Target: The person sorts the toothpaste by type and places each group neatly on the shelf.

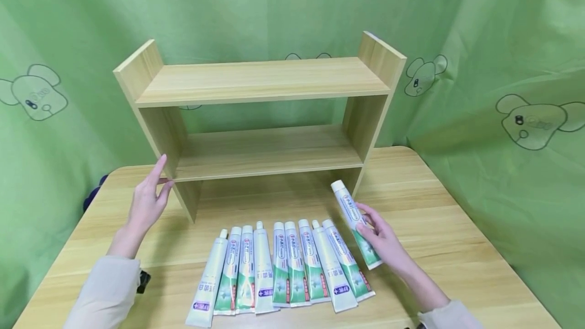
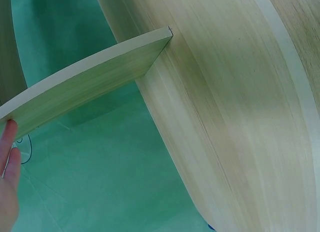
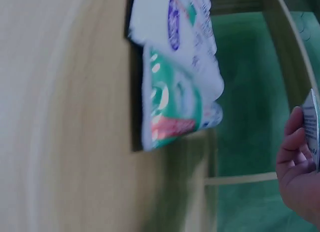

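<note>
My right hand (image 1: 384, 242) grips a green-and-white toothpaste tube (image 1: 351, 213) between thumb and fingers. Its white cap points up and left, toward the shelf. In the right wrist view, part of the held tube (image 3: 311, 124) shows at the right edge. With fingers extended, my left hand (image 1: 147, 204) is at the left side panel of the wooden shelf (image 1: 265, 83), by the middle board's end. A row of several toothpaste tubes lies before the shelf, caps toward it. Some are green and white (image 1: 297, 268); others are white with purple labels (image 1: 205, 283).
The two-board shelf stands toward the back of the wooden table (image 1: 457, 248). Green curtains (image 1: 269, 9) with mouse-like drawings hang behind it and along the sides. A dark blue object (image 1: 93, 194) shows past the table's left edge.
</note>
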Tool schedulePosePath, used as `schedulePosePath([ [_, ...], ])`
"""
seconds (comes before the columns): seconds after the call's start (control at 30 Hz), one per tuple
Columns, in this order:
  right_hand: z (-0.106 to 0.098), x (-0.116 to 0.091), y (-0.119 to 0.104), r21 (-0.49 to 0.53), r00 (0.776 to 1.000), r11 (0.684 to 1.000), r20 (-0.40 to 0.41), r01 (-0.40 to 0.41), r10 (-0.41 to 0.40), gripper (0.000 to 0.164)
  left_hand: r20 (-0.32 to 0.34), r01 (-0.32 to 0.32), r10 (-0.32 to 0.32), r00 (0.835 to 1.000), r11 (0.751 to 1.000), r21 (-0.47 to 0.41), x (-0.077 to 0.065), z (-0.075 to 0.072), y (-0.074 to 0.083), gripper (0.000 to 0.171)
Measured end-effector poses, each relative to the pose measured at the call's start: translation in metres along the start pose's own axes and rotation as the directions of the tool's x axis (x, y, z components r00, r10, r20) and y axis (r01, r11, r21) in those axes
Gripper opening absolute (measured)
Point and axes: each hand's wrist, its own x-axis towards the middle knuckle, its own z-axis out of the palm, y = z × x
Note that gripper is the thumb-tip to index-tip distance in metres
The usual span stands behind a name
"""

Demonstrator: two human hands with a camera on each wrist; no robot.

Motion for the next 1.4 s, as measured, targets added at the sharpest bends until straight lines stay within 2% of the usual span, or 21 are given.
schedulePosePath([
  [0.13,0.005,0.002,-0.012,0.075,0.996,0.996,-0.073,0.048,-0.043,0.05,-0.001,0.006,-0.006,1.0,1.0,-0.006,-0.001,0.0,0.0,0.072],
  [0.33,0.011,0.008,-0.028,0.123,0.985,0.99,-0.169,0.066,-0.044,0.049,0.002,0.008,-0.008,1.0,1.0,-0.002,0.0,0.0,0.002,0.073],
  [0.5,0.013,0.018,-0.037,0.152,0.977,0.985,-0.207,0.077,-0.045,0.045,-0.003,0.005,-0.005,1.0,1.0,-0.006,0.001,0.0,0.002,0.074],
  [0.8,0.016,0.036,-0.04,0.171,0.97,0.985,-0.241,0.015,0.027,0.038,0.003,0.005,-0.005,1.0,1.0,0.0,-0.001,-0.001,0.001,0.074],
  [1.0,0.017,0.044,-0.043,0.179,0.96,0.984,-0.271,-0.022,0.071,0.045,0.003,0.008,-0.008,1.0,1.0,-0.006,-0.001,-0.001,0.002,0.073],
  [1.13,0.016,0.046,-0.044,0.168,0.964,0.985,-0.254,-0.029,0.072,0.047,0.013,0.016,-0.016,1.0,1.0,-0.008,-0.001,-0.001,0.001,0.071],
  [1.23,0.015,0.048,-0.047,0.181,0.976,0.983,-0.205,-0.032,0.07,0.052,0.015,0.012,-0.012,1.0,1.0,-0.01,-0.001,-0.001,0.0,0.071],
  [1.4,0.013,0.052,-0.052,0.295,0.995,0.955,-0.086,-0.026,0.054,0.073,0.007,-0.006,0.007,1.0,1.0,-0.008,0.001,0.0,0.0,0.072],
])
